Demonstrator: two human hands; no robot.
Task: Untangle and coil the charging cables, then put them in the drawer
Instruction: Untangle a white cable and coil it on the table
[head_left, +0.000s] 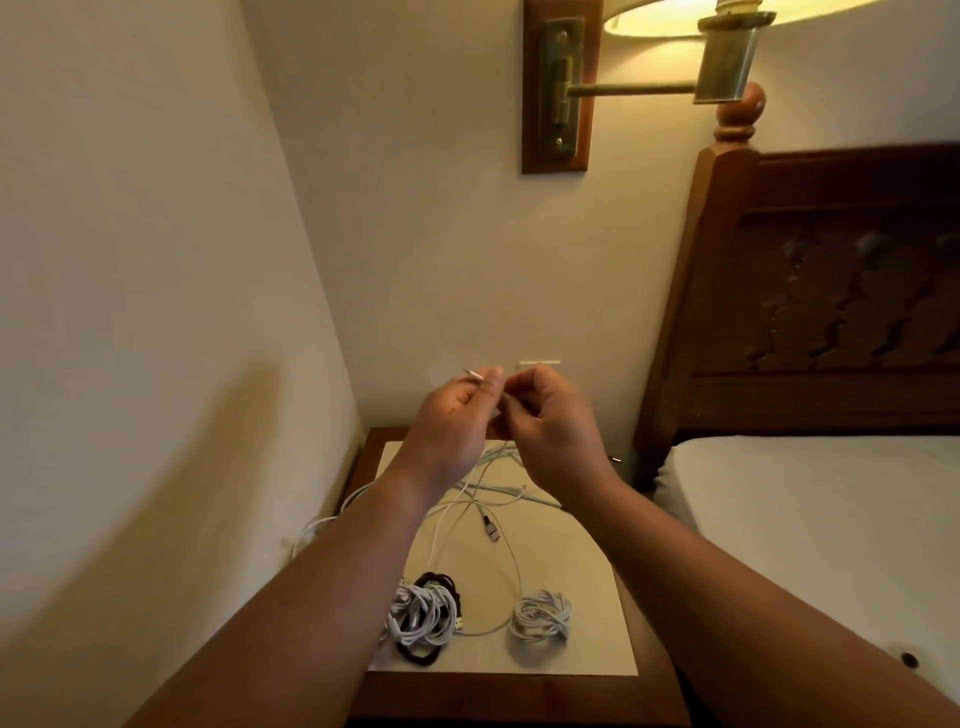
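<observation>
Both hands are raised above the nightstand (582, 540). My left hand (454, 415) pinches the plug end of a thin white cable (511, 558), its tip poking out to the left. My right hand (550, 421) pinches the same cable close beside it. The cable hangs down in a long loop to the tabletop. Loose pale cables (506, 491) lie tangled under my hands, one with a dark braided plug (488, 529). At the front lie a white coil on a dark coil (423, 613) and a separate white coil (540, 616).
The nightstand stands in a corner, walls to the left and behind. A bed (810, 519) with a dark wooden headboard (831, 291) is on the right. A wall lamp (649, 52) hangs above. One white cable (322, 525) droops off the nightstand's left edge.
</observation>
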